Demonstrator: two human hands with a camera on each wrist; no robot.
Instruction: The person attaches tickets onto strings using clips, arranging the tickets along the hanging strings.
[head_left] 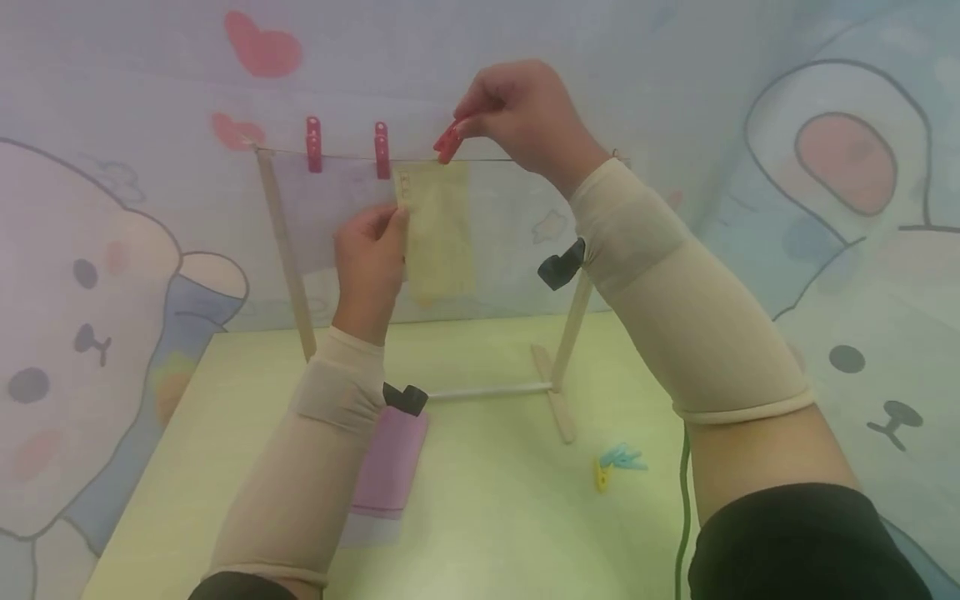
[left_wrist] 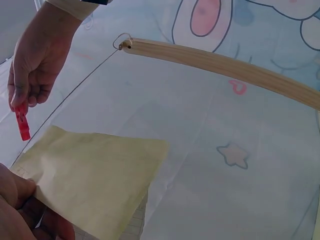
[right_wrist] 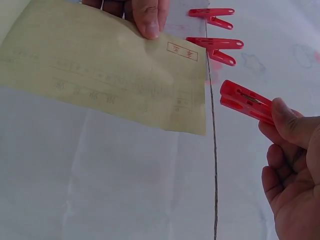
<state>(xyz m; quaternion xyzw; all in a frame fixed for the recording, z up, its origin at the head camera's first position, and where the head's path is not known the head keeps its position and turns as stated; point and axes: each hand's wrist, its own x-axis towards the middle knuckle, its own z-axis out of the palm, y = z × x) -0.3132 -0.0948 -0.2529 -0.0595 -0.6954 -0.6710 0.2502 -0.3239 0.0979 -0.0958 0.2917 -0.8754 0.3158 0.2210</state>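
Note:
My left hand point(head_left: 371, 258) pinches the left edge of a yellow paper envelope point(head_left: 441, 233), which has faint print and a small red box near one corner. The envelope's top edge lies along a thin string point(right_wrist: 215, 175). Above and to the right, my right hand point(head_left: 525, 117) pinches a red clothespin point(right_wrist: 247, 102) between thumb and fingers. In the right wrist view its tip is apart from both string and envelope. Two more red clothespins, one at the far left point(head_left: 313, 145) and one beside the envelope point(head_left: 382, 150), grip the string over a pale purple sheet point(head_left: 330, 204).
Wooden posts at the left point(head_left: 285, 250) and right point(head_left: 573, 325) hold up the string, with a pale crossbar point(head_left: 487, 390) low between them. On the table point(head_left: 495, 500) lie a pink-purple envelope point(head_left: 390, 462), several blue clothespins point(head_left: 622, 457) and a yellow clothespin point(head_left: 602, 475). A green cable point(head_left: 683, 517) runs at right.

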